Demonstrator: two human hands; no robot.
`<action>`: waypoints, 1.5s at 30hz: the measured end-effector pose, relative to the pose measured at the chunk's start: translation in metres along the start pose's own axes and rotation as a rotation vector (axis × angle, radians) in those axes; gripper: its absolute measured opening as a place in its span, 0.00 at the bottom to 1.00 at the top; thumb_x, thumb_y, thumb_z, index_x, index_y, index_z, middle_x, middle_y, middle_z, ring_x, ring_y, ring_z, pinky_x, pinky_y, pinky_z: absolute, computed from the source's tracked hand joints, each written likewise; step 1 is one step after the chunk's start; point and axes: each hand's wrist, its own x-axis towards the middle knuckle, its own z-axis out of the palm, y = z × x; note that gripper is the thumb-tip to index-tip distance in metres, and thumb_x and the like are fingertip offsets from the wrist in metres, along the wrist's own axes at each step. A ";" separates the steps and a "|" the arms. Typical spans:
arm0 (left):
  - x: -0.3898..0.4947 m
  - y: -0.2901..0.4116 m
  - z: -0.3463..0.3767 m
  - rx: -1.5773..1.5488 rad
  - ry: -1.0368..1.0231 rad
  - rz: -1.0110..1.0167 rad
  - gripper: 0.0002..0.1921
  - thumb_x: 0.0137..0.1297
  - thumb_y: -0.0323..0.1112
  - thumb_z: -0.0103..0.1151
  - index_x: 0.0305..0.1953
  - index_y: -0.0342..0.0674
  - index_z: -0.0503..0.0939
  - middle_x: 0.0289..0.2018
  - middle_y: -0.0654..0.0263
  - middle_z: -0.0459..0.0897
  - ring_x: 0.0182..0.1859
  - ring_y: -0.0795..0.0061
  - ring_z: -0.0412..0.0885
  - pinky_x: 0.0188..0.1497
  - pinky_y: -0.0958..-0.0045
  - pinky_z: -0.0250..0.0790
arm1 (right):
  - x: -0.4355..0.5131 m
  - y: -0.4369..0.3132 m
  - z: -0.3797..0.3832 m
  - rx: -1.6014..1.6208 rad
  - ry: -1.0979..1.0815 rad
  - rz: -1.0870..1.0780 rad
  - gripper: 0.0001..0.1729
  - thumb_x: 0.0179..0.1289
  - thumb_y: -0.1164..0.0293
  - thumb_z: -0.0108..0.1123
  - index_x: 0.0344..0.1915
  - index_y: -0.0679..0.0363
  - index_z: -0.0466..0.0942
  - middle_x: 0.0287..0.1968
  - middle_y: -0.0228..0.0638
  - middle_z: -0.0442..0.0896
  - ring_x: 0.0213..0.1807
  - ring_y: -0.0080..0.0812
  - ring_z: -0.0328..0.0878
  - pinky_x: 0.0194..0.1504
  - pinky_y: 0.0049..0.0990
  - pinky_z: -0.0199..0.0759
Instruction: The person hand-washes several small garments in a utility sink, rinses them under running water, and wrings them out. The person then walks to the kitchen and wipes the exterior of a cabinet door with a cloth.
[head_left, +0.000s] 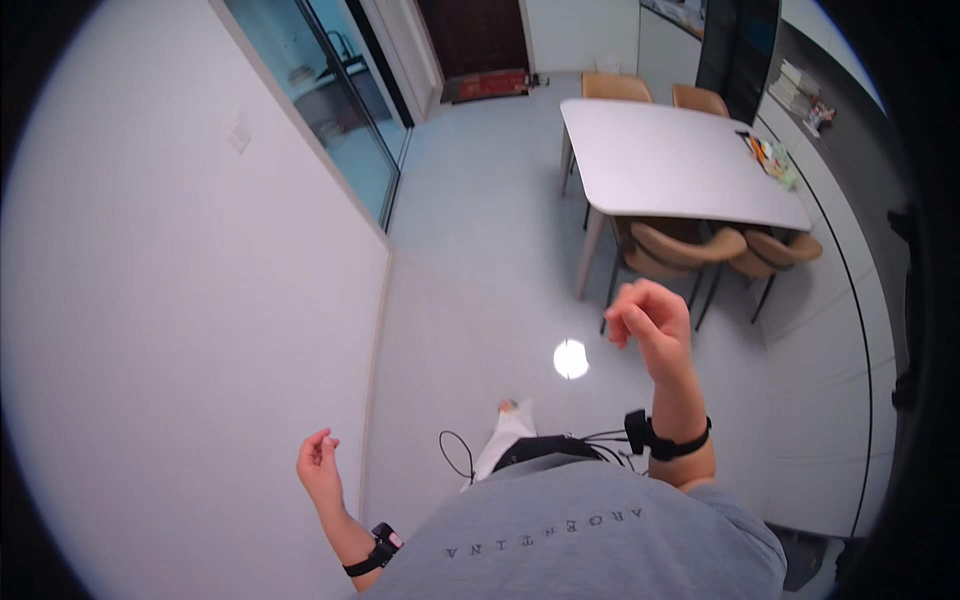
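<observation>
My right hand (651, 322) is raised in front of me, its fingers curled in and nothing visible in them. In the picture it appears just below a tan dining chair (675, 255), apart from it. Low on the left, my left hand (318, 463) hangs beside the white wall (195, 315), also loosely curled around nothing that I can see. Black straps with small devices circle both wrists, a right wrist strap (667, 442) and a left wrist strap (375, 551).
A white dining table (667, 157) with several tan chairs stands ahead right, bearing some colourful items (776, 161). White cabinets (817, 420) line the right. At left is a sliding glass door (352, 112). A red doormat (491, 85) lies by the dark door (474, 34). Black cables (457, 450) hang at my waist.
</observation>
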 end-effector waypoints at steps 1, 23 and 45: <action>0.039 0.007 0.027 0.022 0.004 -0.063 0.10 0.74 0.30 0.56 0.49 0.31 0.82 0.42 0.63 0.85 0.46 0.77 0.82 0.53 0.73 0.75 | 0.031 0.012 -0.004 0.027 0.030 -0.011 0.08 0.74 0.77 0.56 0.35 0.67 0.79 0.27 0.33 0.80 0.26 0.19 0.73 0.30 0.18 0.67; 0.649 0.193 0.488 0.152 -0.360 0.361 0.10 0.69 0.32 0.63 0.48 0.37 0.85 0.37 0.62 0.87 0.41 0.72 0.83 0.47 0.71 0.74 | 0.637 0.323 -0.190 0.071 0.294 0.164 0.14 0.78 0.65 0.54 0.34 0.62 0.75 0.30 0.32 0.78 0.25 0.19 0.73 0.26 0.18 0.66; 1.161 0.288 0.777 0.034 -0.341 0.699 0.09 0.68 0.28 0.63 0.48 0.36 0.84 0.36 0.60 0.86 0.39 0.70 0.83 0.41 0.69 0.74 | 1.194 0.647 -0.227 -0.036 0.014 0.424 0.20 0.75 0.58 0.59 0.57 0.59 0.76 0.62 0.37 0.82 0.57 0.34 0.82 0.49 0.32 0.77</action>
